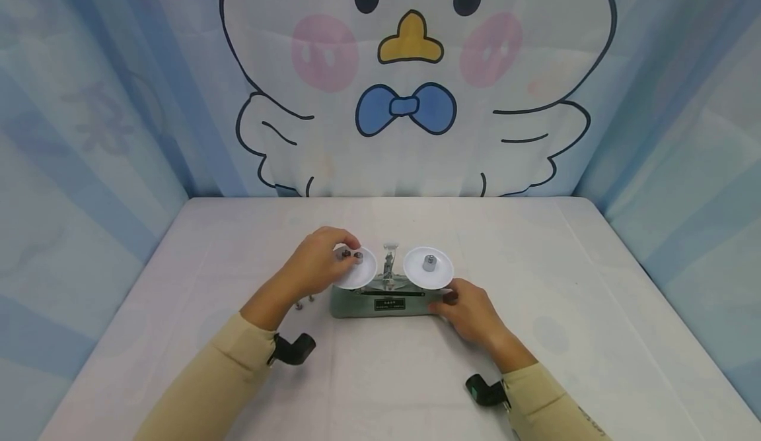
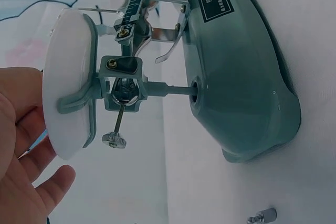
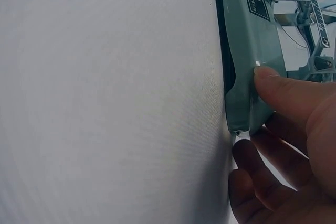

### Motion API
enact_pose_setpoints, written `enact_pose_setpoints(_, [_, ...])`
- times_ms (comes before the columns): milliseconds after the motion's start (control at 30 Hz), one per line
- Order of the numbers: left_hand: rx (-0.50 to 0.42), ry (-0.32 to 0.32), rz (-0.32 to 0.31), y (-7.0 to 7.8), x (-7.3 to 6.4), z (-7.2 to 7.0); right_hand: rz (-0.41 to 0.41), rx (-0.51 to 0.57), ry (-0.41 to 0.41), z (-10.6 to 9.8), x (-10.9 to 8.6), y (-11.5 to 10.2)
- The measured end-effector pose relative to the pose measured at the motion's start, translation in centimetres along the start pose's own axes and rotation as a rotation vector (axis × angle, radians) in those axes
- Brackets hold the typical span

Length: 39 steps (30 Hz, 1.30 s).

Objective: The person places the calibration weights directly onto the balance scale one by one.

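A balance scale [image 1: 380, 304] with a green base and two white pans stands mid-table. My left hand [image 1: 321, 259] reaches over the left pan [image 1: 362, 274]; its thumb and forefinger close around a small metal weight [image 1: 359, 256], and another weight [image 1: 346, 254] shows beside it. In the left wrist view the pan [image 2: 65, 85] hides those fingertips, while the other fingers curl below its edge. A larger metal weight [image 1: 429, 263] stands on the right pan [image 1: 440, 276]. My right hand [image 3: 294, 145] grips the right end of the base [image 3: 252, 66], thumb on its front.
Small metal weights [image 1: 298, 305] lie on the white tabletop [image 1: 380, 381] left of the base. A short upright weight [image 2: 269, 215] shows near the base in the left wrist view. A printed curtain [image 1: 410, 164] stands behind the table, with blue curtains at both sides.
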<state>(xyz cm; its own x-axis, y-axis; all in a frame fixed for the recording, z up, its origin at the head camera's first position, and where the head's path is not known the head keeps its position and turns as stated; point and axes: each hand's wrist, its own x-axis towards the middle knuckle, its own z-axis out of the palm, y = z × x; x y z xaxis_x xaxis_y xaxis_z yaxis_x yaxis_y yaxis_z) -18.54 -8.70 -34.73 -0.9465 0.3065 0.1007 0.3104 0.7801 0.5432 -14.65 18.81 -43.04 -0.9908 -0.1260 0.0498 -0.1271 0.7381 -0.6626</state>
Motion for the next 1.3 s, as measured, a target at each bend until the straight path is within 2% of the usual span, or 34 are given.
enact_pose_setpoints(167, [0.001,0.009,-0.001,-0.5,-0.7,-0.9,0.004,-0.003,0.001,0.0,0.0,0.0])
enact_pose_setpoints(400, [0.021,0.052,0.018,-2.0,-1.9,-2.4,0.009,-0.008,-0.001,0.0,-0.1,-0.1])
enact_pose_setpoints(633, [0.002,0.054,-0.056,-3.8,-3.1,-2.7,0.009,-0.014,0.002,0.0,0.0,-0.1])
enact_pose_setpoints(767, [-0.010,0.063,-0.089,-4.9,-3.7,-2.5,0.008,-0.017,0.003,0.0,0.0,-0.1])
enact_pose_setpoints(900, [-0.035,0.042,-0.134,-5.8,-4.1,-1.9,0.010,-0.020,0.006,0.0,0.0,-0.1])
enact_pose_setpoints(1033, [-0.051,0.013,-0.177,-6.7,-4.5,-1.0,0.014,-0.019,0.012,0.1,0.0,-0.1])
enact_pose_setpoints(1300, [-0.049,-0.021,-0.212,-7.6,-5.0,1.5,0.019,-0.015,0.008,0.2,0.1,0.0])
